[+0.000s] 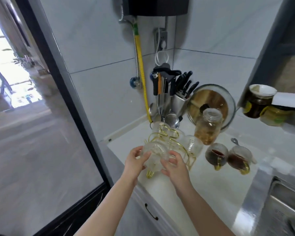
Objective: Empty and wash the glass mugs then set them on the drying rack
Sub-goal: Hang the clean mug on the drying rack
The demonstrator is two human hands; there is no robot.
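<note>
A clear textured glass mug [156,155] with a gold handle sits between both my hands at the front of the gold wire drying rack [170,136]. My left hand [134,161] grips its left side and my right hand [174,165] holds its right side with curled fingers. Other clear mugs hang on the rack, one at the right [193,144] and one at the back [157,128]. Two glass mugs with dark liquid [215,155] [238,158] stand on the white counter [203,178] to the right of the rack.
A glass jar [209,126] with amber contents stands behind the full mugs, a pot lid [211,99] leaning behind it. A knife block and utensil holder [174,92] fill the corner. The steel sink [283,201] lies at the lower right. A shelf with jars [259,103] juts out at the right.
</note>
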